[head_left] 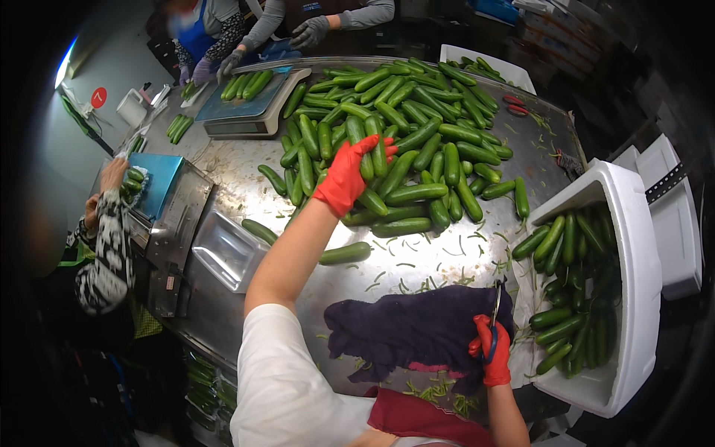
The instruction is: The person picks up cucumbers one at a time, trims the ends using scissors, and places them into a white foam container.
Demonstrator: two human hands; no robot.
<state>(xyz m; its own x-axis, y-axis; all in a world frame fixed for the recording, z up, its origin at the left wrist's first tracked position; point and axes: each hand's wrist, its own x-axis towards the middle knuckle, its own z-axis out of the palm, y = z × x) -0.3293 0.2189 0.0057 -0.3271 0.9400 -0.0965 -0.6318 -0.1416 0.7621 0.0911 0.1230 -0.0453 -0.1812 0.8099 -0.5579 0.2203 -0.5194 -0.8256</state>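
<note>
My left hand [344, 177], in a red glove, reaches into the big pile of cucumbers [428, 134] on the metal table. Its fingers are wrapped round a pair of cucumbers [357, 140]; part of the grip is hidden behind the hand. Near the table's front, my right hand [494, 356], also red-gloved, holds scissors [496, 304] with blue handles, blades pointing away from me. Beneath and beside the scissors lies a crumpled dark purple cloth [402, 328]. Cut green stem bits [417, 284] are scattered between the cloth and the pile.
At right, a tilted white foam box [633, 283] contains cucumbers. A clear plastic tray [227, 249] sits to the left. One scale [253, 112] bears cucumbers; another [167, 194] stands by a co-worker's hand [113, 173]. Two more people work across the table. Red-handled scissors [514, 104] lie far right.
</note>
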